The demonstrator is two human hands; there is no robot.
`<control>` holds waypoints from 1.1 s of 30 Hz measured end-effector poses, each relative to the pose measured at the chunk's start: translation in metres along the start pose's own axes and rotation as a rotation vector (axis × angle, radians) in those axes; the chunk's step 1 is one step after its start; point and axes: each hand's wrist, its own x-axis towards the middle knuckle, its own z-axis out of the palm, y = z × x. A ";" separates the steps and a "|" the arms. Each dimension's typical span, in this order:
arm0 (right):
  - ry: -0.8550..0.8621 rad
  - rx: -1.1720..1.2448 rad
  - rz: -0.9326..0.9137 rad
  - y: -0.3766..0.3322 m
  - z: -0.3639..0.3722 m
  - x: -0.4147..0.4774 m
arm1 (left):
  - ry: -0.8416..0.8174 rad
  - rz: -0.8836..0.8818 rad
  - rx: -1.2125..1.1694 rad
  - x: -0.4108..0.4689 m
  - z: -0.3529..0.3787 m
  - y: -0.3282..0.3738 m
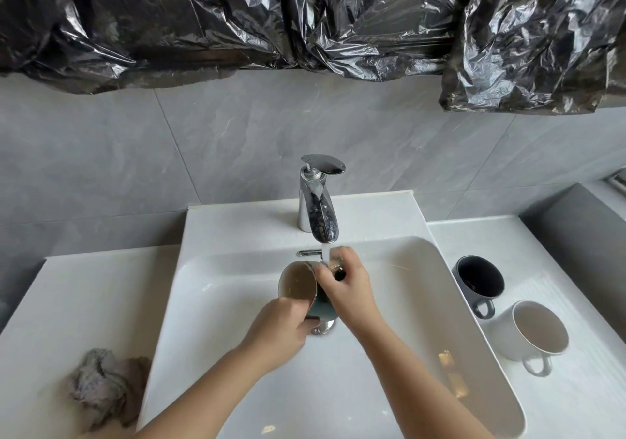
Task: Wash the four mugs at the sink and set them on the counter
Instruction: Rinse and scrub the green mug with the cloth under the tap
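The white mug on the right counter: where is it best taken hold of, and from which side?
By its handle, from the near side. The white mug stands upright with the loop pointing toward the person, clear of the dark grey mug behind it, so it can be hooked without crossing the rim. The left hand and right hand hold the dark teal mug under the tap.

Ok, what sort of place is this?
Most likely a bathroom or washroom vanity, not a kitchen: a shallow white basin with a chrome faucet running, grey wall tiles behind, and black plastic sheeting over whatever hangs above. The left hand and right hand hold a mug under the stream.
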 end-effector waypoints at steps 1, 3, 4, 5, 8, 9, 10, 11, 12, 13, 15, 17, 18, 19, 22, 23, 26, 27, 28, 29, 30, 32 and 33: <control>0.015 0.009 0.038 -0.003 0.003 0.002 | 0.027 0.004 -0.039 0.000 -0.001 0.001; -0.043 0.053 0.073 -0.005 0.002 0.005 | 0.035 -0.049 -0.154 -0.001 -0.005 0.002; -0.080 0.098 0.074 -0.004 -0.001 0.006 | 0.029 -0.068 -0.214 -0.001 -0.008 0.002; -0.111 0.157 0.083 -0.002 -0.005 0.007 | 0.013 -0.077 -0.268 -0.001 -0.009 -0.002; -0.131 0.314 0.215 0.006 -0.010 0.009 | -0.028 -0.057 -0.437 -0.001 -0.011 -0.008; -0.141 0.383 0.295 0.005 -0.008 0.009 | -0.037 -0.052 -0.493 -0.002 -0.012 -0.007; -0.151 0.448 0.365 0.004 -0.006 0.009 | -0.033 -0.042 -0.559 -0.002 -0.012 -0.007; -0.162 0.506 0.412 0.003 -0.004 0.010 | -0.027 -0.033 -0.629 -0.002 -0.011 -0.005; -0.173 0.537 0.430 0.001 -0.003 0.012 | -0.022 -0.037 -0.699 -0.003 -0.009 -0.004; -0.182 0.569 0.432 -0.002 -0.002 0.012 | -0.011 -0.052 -0.757 -0.003 -0.008 -0.004; -0.194 0.596 0.416 -0.003 -0.002 0.012 | 0.010 -0.065 -0.845 -0.002 -0.007 -0.004; -0.209 0.588 0.379 -0.001 -0.002 0.008 | 0.030 -0.083 -0.950 0.000 -0.010 -0.003; -0.216 0.577 0.351 0.002 -0.004 0.005 | 0.025 -0.099 -1.023 0.000 -0.011 -0.001; -0.225 0.565 0.330 0.004 -0.005 0.002 | 0.000 -0.116 -1.106 0.001 -0.013 0.001; -0.206 0.497 0.325 0.010 -0.008 -0.002 | -0.075 -0.201 -1.246 0.004 -0.012 0.007; -0.168 0.496 0.364 0.011 -0.008 -0.002 | -0.070 -0.213 -1.165 0.006 -0.012 0.007; -0.083 0.519 0.472 0.016 -0.005 0.003 | 0.085 -0.173 -0.684 0.012 -0.011 0.008; -0.082 0.523 0.476 0.014 -0.005 0.003 | 0.156 -0.163 -0.647 0.012 -0.009 0.009; -0.082 0.515 0.465 0.014 -0.004 0.004 | 0.205 -0.150 -0.693 0.011 -0.007 0.011; -0.088 0.505 0.431 0.012 -0.005 0.002 | 0.238 -0.140 -0.778 0.011 -0.005 0.015; -0.099 0.483 0.384 0.011 -0.005 0.000 | 0.267 -0.145 -0.874 0.012 -0.005 0.019; -0.150 0.399 0.280 0.013 -0.004 -0.008 | 0.344 -0.239 -1.051 0.019 -0.007 0.023; -0.175 0.350 0.231 0.014 -0.004 -0.012 | 0.351 -0.309 -1.132 0.022 -0.010 0.024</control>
